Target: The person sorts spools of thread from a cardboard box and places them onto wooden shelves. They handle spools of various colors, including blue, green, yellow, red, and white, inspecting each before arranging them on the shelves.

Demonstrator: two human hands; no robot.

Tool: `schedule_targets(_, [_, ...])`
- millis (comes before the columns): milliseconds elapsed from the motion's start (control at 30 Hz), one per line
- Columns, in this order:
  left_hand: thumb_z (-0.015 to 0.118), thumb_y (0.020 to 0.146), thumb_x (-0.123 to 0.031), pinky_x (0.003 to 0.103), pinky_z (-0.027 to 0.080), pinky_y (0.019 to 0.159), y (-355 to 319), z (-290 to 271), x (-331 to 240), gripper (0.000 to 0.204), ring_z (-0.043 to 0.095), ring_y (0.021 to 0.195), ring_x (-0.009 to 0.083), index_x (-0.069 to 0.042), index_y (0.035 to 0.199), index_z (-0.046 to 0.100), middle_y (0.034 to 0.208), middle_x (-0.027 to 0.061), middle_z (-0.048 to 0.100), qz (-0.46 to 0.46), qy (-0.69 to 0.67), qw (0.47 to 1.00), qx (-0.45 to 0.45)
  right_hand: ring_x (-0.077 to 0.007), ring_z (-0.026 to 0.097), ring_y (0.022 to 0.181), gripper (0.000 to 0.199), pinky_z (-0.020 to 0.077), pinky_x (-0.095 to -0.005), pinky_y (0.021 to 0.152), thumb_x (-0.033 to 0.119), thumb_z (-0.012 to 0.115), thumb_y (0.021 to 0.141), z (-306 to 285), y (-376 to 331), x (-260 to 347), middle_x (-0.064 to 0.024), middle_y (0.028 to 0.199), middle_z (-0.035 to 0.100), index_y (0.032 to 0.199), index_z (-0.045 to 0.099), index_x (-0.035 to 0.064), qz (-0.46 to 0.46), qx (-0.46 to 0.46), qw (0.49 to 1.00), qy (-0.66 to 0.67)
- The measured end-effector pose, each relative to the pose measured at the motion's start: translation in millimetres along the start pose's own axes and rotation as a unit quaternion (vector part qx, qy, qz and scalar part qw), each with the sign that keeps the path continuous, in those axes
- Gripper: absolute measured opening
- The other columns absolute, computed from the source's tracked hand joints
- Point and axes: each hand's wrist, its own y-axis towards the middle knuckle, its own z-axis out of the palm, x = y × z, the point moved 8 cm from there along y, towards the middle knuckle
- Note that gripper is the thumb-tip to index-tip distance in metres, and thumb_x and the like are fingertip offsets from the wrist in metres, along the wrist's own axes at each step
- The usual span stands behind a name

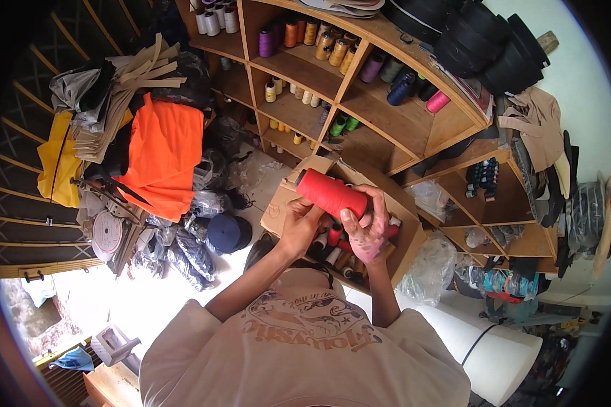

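Note:
A large red spool of thread (329, 193) lies tilted in my right hand (368, 230), whose thumb and fingers wrap round its right end. Just below the spool's left half, my left hand (301, 225) has its fingers drawn together close against the thread. Whether a loose thread end is pinched there is too small to make out. Beneath both hands stands an open cardboard box (402, 261) holding several spools, among them a smaller red spool (335, 235). My forearms and the box flaps hide part of its contents.
Ahead rises a wooden shelf (305, 66) with spools of many colours in its compartments. Orange fabric (164, 157) hangs at the left, above a dark blue roll (229, 233). A big white roll (478, 349) and a clear plastic bag (429, 273) lie to the right.

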Motion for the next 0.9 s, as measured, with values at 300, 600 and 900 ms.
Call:
schedule_targets(300, [0.058,0.095,-0.019,0.034,0.048,0.092,0.8,2.0,-10.9,0.020,0.063,0.098,0.0170,-0.002,0.101,0.067,0.106,0.0059,0.068,0.038,-0.146,0.988,-0.022,-0.0164,0.055,0.096,0.046,0.0470,-0.0303,0.084,0.020,0.071,0.087,19.6,-5.0,-15.4,-0.0099,0.105,0.049,0.117,0.044,-0.0006,0.043,-0.053,0.984,0.162])
schedule_targets(600, [0.061,0.094,-0.024,0.032,0.051,0.086,-8.3,-6.4,-34.2,0.025,0.064,0.093,0.0157,0.001,0.098,0.062,0.099,0.0093,0.067,0.150,-0.017,0.982,-0.117,-0.0163,0.056,0.094,0.045,0.0491,-0.0312,0.080,0.018,0.073,0.085,20.3,1.1,-13.2,-0.0142,0.106,0.055,0.110,0.040,0.0003,0.045,-0.078,0.988,0.123])
schedule_targets(900, [0.077,0.081,-0.012,0.024,0.050,0.068,4.4,-65.5,-26.3,0.024,0.061,0.073,0.0085,-0.002,0.080,0.056,0.080,0.0070,0.067,0.083,0.149,0.962,-0.214,-0.0242,0.061,0.103,0.049,0.0489,-0.0346,0.088,0.016,0.076,0.081,75.0,-37.0,-98.6,-0.0188,0.116,0.057,0.115,0.044,-0.0001,0.101,0.022,0.975,0.195])
